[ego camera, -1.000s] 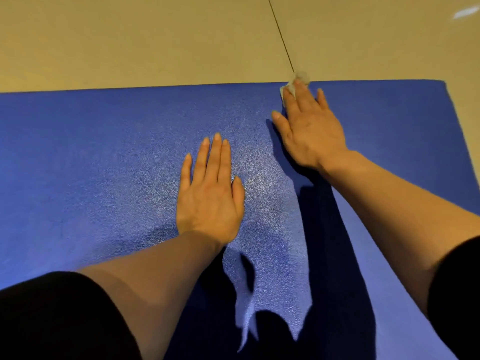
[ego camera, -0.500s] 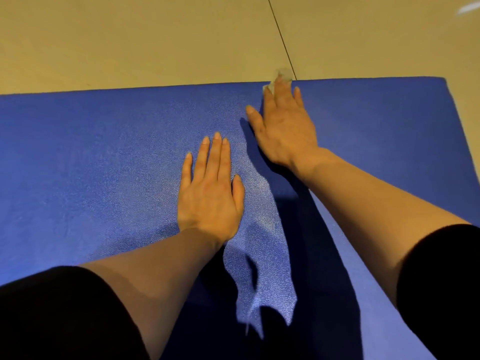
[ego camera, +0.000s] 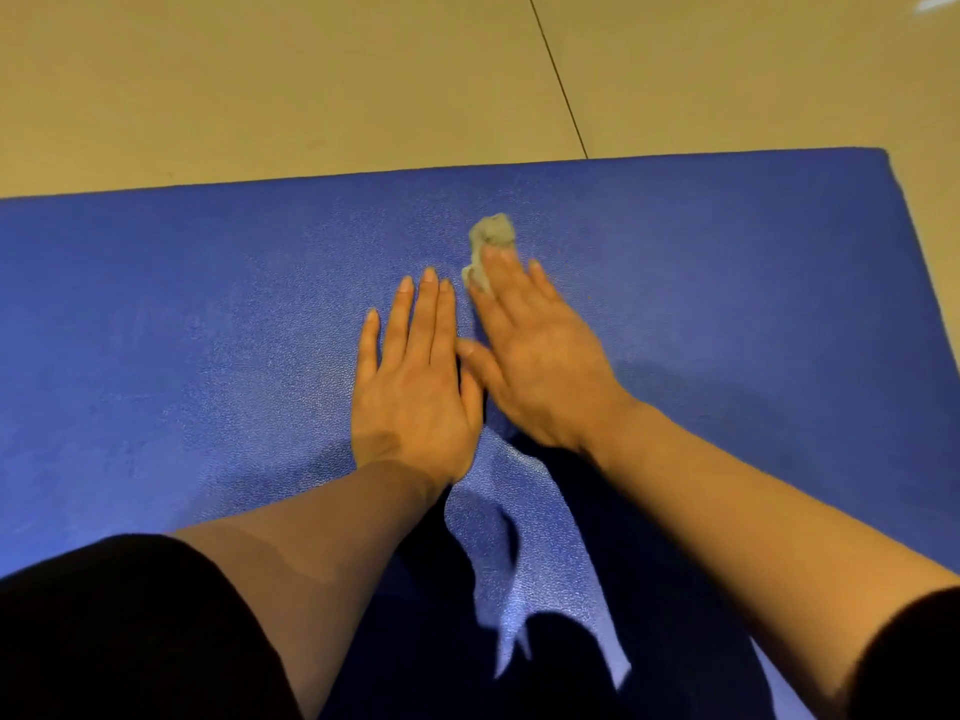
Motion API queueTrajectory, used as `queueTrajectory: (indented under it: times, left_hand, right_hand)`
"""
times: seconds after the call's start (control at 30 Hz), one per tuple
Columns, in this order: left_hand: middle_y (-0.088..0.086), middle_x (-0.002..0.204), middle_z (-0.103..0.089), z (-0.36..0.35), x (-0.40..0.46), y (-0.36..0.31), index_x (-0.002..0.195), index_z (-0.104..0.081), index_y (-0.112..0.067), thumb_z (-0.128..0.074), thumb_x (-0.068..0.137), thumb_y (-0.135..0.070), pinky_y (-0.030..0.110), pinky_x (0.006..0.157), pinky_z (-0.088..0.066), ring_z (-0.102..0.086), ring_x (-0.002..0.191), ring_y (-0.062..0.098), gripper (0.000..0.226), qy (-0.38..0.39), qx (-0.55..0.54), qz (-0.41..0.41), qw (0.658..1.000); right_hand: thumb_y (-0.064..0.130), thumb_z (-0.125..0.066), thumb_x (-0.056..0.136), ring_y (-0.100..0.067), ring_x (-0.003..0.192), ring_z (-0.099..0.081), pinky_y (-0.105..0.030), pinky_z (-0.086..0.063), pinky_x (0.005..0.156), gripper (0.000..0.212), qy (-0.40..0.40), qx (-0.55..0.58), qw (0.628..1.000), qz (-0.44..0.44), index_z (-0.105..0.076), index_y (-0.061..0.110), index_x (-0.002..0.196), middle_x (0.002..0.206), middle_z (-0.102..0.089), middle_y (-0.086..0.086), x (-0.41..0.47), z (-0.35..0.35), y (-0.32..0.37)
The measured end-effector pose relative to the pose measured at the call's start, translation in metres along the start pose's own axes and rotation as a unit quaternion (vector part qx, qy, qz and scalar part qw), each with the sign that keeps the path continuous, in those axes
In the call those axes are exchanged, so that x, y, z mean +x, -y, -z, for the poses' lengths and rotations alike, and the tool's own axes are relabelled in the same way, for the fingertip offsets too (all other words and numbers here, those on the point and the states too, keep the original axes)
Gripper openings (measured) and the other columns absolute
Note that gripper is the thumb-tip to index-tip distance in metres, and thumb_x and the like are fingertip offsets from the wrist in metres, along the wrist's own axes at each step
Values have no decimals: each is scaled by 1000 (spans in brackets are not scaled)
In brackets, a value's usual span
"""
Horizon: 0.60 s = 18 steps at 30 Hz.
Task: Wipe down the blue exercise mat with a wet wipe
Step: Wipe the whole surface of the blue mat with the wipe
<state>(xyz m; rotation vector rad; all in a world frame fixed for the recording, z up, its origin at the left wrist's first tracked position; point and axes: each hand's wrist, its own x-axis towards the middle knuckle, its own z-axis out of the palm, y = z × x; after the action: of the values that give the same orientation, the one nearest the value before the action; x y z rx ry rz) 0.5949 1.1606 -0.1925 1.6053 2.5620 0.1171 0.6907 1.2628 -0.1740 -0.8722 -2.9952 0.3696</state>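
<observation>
The blue exercise mat (ego camera: 182, 330) spreads across the floor under both arms. My left hand (ego camera: 415, 376) lies flat on it, palm down, fingers straight and together. Right beside it, my right hand (ego camera: 535, 356) presses a crumpled grey-white wet wipe (ego camera: 491, 236) onto the mat with straight fingers. Most of the wipe sticks out past the fingertips; the rest is hidden under them. The thumb of my right hand touches the side of my left hand.
Beige floor tiles (ego camera: 260, 85) with a dark seam (ego camera: 556, 75) lie beyond the mat's far edge. The mat's right corner (ego camera: 883, 158) ends near the frame's right side. Dark shadows of my arms fall on the mat's near part.
My right hand has slid the wipe from the mat's far edge toward me and leftward, ending next to my left hand. My left hand has stayed in place.
</observation>
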Motion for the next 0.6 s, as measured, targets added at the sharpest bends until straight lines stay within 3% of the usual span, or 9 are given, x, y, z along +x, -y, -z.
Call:
queueTrajectory:
  times: [0.1, 0.2, 0.3, 0.4, 0.5, 0.6]
  left_hand:
    - [3, 162, -7, 2, 1, -2, 154, -12, -10, -17, 97, -37, 43, 121, -4, -4, 150, 19, 63, -2, -18, -2, 1000]
    - [3, 163, -8, 2, 3, -4, 155, -12, -11, -16, 98, -38, 42, 121, -3, -3, 150, 19, 63, 1, -26, -10, 1000]
    - [3, 162, -9, 2, 2, -1, 155, -13, -11, -18, 98, -38, 42, 121, -3, -4, 150, 19, 63, -3, -22, -5, 1000]
    - [3, 162, -8, 2, 0, 0, 155, -13, -10, -18, 98, -37, 42, 121, -3, -3, 150, 18, 63, 4, -23, -5, 1000]
    - [2, 163, -4, 4, 1, -1, 155, -9, -12, -13, 97, -39, 41, 121, -1, 1, 150, 17, 64, 12, -28, -2, 1000]
    - [1, 163, 0, 5, 3, -4, 155, -5, -13, -10, 97, -40, 40, 121, 2, 5, 149, 16, 65, 18, -30, -3, 999]
  right_hand:
    - [44, -22, 100, -26, 145, -27, -38, -10, 120, 63, -5, -31, 999, 36, -36, 4, 147, 155, -29, -17, -9, 5, -17]
    - [47, -14, 103, -25, 146, -26, -40, -9, 120, 65, -40, -65, 996, -42, -33, 4, 149, 156, -28, -16, -21, 11, -51]
    - [50, -17, 102, -30, 145, -25, -42, -9, 121, 69, -61, -16, 994, -86, -37, 0, 146, 154, -29, -20, -23, 5, -34]
    - [49, -18, 101, -27, 146, -24, -41, -11, 121, 68, -15, 18, 1000, -15, -38, 2, 146, 155, -29, -17, -22, 0, -3]
    - [47, -16, 102, -24, 144, -29, -41, -13, 120, 64, 4, -22, 999, 26, -39, 6, 147, 154, -33, -14, -32, 8, -20]
    - [48, -8, 103, -25, 144, -29, -42, -10, 119, 68, -20, -49, 997, -52, -38, 5, 147, 154, -33, -15, -46, 15, -48]
